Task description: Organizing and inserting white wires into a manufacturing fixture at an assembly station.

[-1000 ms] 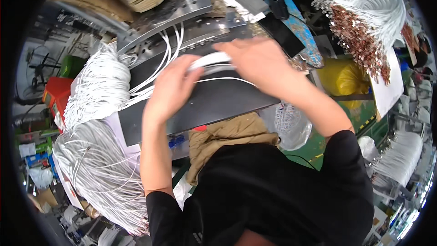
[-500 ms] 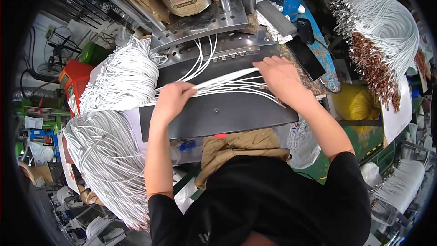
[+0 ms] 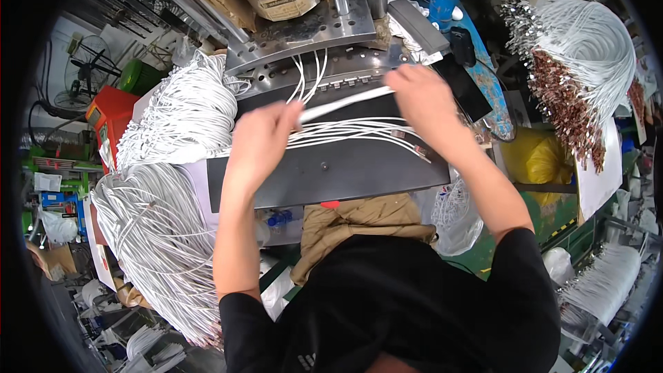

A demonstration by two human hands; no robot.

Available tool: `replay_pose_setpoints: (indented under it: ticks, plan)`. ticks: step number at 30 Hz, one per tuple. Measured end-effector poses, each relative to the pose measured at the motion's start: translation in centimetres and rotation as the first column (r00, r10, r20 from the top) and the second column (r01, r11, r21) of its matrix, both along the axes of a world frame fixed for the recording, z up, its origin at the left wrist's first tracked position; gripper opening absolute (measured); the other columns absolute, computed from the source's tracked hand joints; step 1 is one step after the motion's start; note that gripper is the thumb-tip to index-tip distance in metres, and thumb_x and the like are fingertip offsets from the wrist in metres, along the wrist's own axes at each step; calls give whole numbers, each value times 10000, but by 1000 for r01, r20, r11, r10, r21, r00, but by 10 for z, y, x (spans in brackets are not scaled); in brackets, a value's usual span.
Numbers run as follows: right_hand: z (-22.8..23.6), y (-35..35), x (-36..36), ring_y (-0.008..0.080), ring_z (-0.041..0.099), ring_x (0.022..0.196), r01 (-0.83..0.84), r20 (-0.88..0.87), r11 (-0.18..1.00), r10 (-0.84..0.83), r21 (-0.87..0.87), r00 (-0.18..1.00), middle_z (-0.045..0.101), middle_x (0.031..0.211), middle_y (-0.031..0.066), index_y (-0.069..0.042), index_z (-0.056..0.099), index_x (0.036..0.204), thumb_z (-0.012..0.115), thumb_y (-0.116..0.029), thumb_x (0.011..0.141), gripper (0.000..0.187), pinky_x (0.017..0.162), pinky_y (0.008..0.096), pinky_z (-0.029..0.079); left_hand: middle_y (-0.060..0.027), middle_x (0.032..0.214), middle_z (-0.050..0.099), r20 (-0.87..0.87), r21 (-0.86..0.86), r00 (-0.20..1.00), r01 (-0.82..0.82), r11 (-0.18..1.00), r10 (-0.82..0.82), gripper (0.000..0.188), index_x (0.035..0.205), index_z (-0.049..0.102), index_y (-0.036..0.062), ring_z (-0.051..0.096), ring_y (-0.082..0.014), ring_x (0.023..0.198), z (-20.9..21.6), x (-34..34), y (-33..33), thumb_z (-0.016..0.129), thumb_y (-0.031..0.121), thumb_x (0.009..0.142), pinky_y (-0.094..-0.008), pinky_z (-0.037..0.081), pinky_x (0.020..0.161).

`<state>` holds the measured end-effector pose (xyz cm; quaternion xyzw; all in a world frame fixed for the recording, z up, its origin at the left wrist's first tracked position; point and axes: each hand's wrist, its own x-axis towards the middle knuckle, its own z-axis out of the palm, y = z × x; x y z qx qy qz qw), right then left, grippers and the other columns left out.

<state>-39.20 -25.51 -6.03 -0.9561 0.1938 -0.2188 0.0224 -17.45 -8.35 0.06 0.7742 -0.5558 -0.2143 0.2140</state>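
Observation:
My left hand (image 3: 264, 144) and my right hand (image 3: 425, 97) each grip one end of a tight bunch of white cables (image 3: 343, 103), stretched between them above a dark metal work plate (image 3: 345, 169). A few more white cables (image 3: 352, 131) lie spread on the plate just below the bunch. Behind the hands stands a metal press fixture (image 3: 304, 34) with several white wires (image 3: 309, 72) hanging out of its front.
Large bundles of white cables (image 3: 173, 166) pile up at the left. Another bundle with brown metal terminals (image 3: 580, 83) hangs at the right. A yellow bag (image 3: 539, 159), a red box (image 3: 110, 114) and a brown cloth (image 3: 359, 221) lie around the bench.
Both hands have lifted off the plate and moved toward the press, raising the bunch of cables between them. The view has also shifted.

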Motion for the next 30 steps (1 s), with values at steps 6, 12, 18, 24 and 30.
replay_pose_setpoints:
  ticks: [6,12,18,24,30]
  plan:
    - [-2,41,13,251,653,926,-506,-87,853,518,130,851,670,1008,88,-58,633,1008,661,-152,898,147,834,371,530,-7,796,613,-937,217,307,139,966,166,329,1161,634,14,561,-81,685,-71,-56,31,495,296,1066,-233,416,582]
    - [-38,17,37,183,654,999,-392,445,414,-36,822,895,693,1077,82,-44,653,1150,588,-221,991,247,880,324,522,-15,779,603,-934,134,337,13,991,122,304,1174,642,10,507,-76,652,-84,-53,6,507,258,1060,-226,411,577]
    - [-21,13,24,220,670,977,-317,366,293,-133,902,921,698,1039,110,-20,648,1170,587,-221,987,278,882,352,524,-41,858,652,-978,76,181,-150,986,103,295,1206,644,20,538,-90,676,-101,-31,-16,523,240,1051,-244,448,629]
    - [-30,-5,27,307,626,1026,-134,41,974,128,182,991,652,1075,121,-22,645,1205,598,-131,884,342,893,404,515,-69,968,698,-971,145,132,-334,931,199,325,1248,623,11,608,-111,745,-92,-2,-43,560,246,1032,-236,490,688]
    - [-59,-35,53,313,594,1051,-128,65,980,140,-154,988,623,1058,141,-54,622,1254,635,-101,791,465,850,408,526,-89,949,706,-936,136,265,-337,932,233,324,1193,633,2,630,-124,747,-102,-8,-49,626,262,998,-255,515,704]
